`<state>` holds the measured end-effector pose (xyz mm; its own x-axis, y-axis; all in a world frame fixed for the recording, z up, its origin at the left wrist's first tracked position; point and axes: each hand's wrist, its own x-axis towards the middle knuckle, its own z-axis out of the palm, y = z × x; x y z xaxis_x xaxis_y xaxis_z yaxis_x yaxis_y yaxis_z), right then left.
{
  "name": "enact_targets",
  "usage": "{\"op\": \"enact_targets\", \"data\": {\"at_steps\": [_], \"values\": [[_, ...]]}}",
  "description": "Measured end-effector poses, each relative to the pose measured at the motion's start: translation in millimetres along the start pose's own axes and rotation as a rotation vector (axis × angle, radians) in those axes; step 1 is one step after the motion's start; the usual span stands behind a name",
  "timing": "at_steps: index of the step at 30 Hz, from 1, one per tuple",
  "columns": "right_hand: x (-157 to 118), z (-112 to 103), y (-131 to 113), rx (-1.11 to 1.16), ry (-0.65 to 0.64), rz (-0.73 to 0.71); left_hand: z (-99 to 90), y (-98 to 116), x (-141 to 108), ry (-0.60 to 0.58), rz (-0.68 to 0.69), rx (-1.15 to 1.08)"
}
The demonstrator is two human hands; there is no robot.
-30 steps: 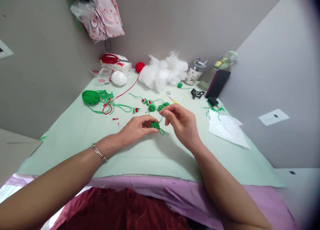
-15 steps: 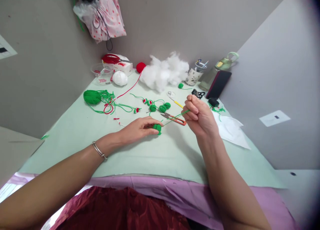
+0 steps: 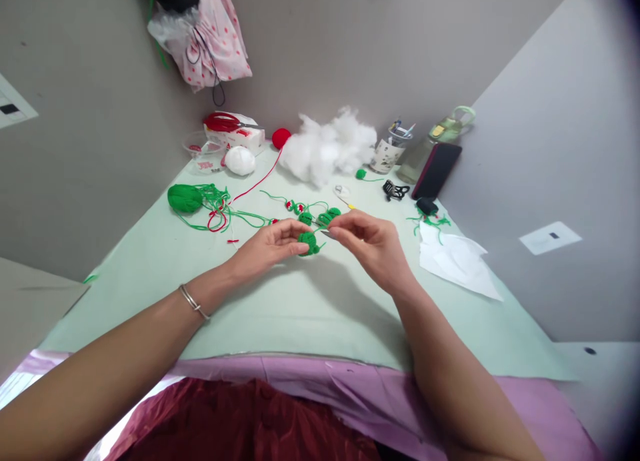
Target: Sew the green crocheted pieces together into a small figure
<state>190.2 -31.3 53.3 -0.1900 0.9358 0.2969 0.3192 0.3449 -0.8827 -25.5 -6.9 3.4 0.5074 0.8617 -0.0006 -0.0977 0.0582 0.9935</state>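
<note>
At the far left of the table, red-handled metal scissors (image 3: 223, 121) lie on a white cardboard box with red print (image 3: 244, 139), just beside a clear round plastic tub (image 3: 206, 161). Above them, a pink fabric bag with red dots (image 3: 225, 44) hangs by the wall. At the far right stands a patterned pen cup (image 3: 386, 156), near a translucent green bottle with a loop handle (image 3: 447, 126); a black phone with a dark red edge (image 3: 438, 170) stands tilted before the bottle. Nearer lie a black claw-shaped hair clip (image 3: 395, 190) and, farther right, creased white paper (image 3: 455, 262).
</note>
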Motion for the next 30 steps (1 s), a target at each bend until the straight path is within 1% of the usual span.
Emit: {"op": "enact_targets", "data": {"at_steps": [2,4,13,18,20,23,26,30], "values": [[-2.8,3.3,-1.3,-0.144,-0.046,-0.059,-0.9,1.8,-0.2,0.027,0.017,-0.007],[-4.6,5.2,-1.2,-0.218,-0.096,-0.092,-1.6,3.0,-0.4,0.050,0.029,-0.003],[-6.1,5.5,-3.6,-0.348,-0.150,-0.090,-1.5,5.9,-0.2,0.119,0.060,0.091],[-8.2,12.9,-4.0,-0.402,-0.144,-0.076,1.3,4.0,0.6,0.181,0.141,0.122],[-8.7,18.7,-1.0,-0.398,-0.134,-0.067,2.9,2.4,0.8,0.212,0.166,0.111],[-8.1,26.5,4.4,-0.341,-0.128,-0.038,4.7,1.3,0.3,0.222,0.164,0.082],[-6.0,28.7,7.4,-0.194,-0.137,0.033,5.7,2.4,-1.1,0.229,0.155,0.054],[-3.0,24.8,8.4,-0.005,-0.170,0.134,6.0,7.0,-2.9,0.238,0.142,0.026]]}}
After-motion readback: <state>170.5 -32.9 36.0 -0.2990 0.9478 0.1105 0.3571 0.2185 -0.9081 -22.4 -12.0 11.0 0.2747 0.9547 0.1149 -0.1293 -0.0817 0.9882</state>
